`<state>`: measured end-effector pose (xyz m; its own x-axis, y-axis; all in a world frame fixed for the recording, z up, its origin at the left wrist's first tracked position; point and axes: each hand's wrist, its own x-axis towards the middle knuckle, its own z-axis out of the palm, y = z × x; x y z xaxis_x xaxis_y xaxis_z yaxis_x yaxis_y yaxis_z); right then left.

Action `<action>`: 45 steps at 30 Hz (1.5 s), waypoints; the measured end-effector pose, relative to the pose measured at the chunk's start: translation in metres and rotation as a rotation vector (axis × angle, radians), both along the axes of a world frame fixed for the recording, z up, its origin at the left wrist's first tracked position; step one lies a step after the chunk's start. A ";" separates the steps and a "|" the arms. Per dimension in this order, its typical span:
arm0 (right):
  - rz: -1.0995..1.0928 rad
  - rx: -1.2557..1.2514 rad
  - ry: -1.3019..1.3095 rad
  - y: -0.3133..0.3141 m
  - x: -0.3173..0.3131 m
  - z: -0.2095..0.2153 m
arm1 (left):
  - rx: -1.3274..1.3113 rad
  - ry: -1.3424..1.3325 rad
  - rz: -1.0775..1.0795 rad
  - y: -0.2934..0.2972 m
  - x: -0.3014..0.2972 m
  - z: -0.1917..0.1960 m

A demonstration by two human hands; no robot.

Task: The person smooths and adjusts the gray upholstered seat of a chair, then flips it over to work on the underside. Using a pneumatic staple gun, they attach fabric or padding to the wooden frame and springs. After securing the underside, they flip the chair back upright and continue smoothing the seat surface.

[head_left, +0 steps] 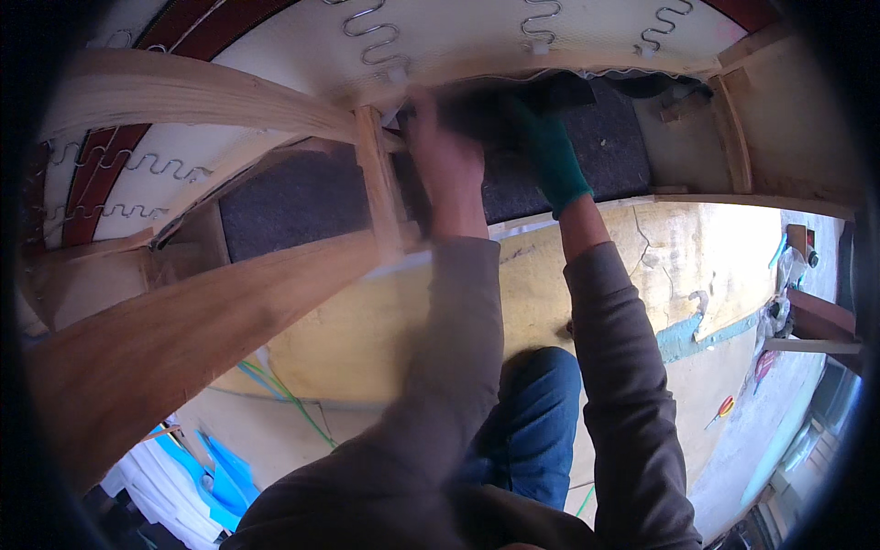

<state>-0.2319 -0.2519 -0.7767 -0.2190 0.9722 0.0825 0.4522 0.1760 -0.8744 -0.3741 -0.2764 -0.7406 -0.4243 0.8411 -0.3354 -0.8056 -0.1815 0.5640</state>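
Head view showed both arms stretched up to a sofa frame (183, 312) turned so its springs (371, 37) faced the person. At about twelve o'clock the bare left hand (445, 160) pressed on dark grey cloth (513, 188), maybe to keep it flat; it was blurry, so I could not tell its grip. Just beside it, at one o'clock, the green-gloved right hand (550, 151) looked closed on a dark flap (559, 92) of that cloth. The cloth looked fuzzy and soft.
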 end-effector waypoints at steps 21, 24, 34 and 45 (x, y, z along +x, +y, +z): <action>0.247 0.277 0.102 -0.008 -0.004 0.051 | -0.262 0.822 0.022 0.006 -0.007 -0.037; 0.214 0.227 0.283 -0.004 -0.012 0.061 | -0.171 0.913 0.139 0.004 -0.014 -0.016; 0.165 0.301 0.160 -0.014 0.003 0.064 | 0.001 -0.108 0.141 0.004 -0.004 0.045; -0.685 -0.345 -0.105 -0.375 0.166 -0.064 | 0.142 -0.015 0.129 -0.017 -0.004 0.047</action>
<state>-0.0659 -0.6268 -0.8409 0.4502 0.8608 -0.2374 0.4458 -0.4471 -0.7755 -0.3781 -0.2932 -0.6940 -0.5279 0.8191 -0.2245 -0.7785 -0.3610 0.5135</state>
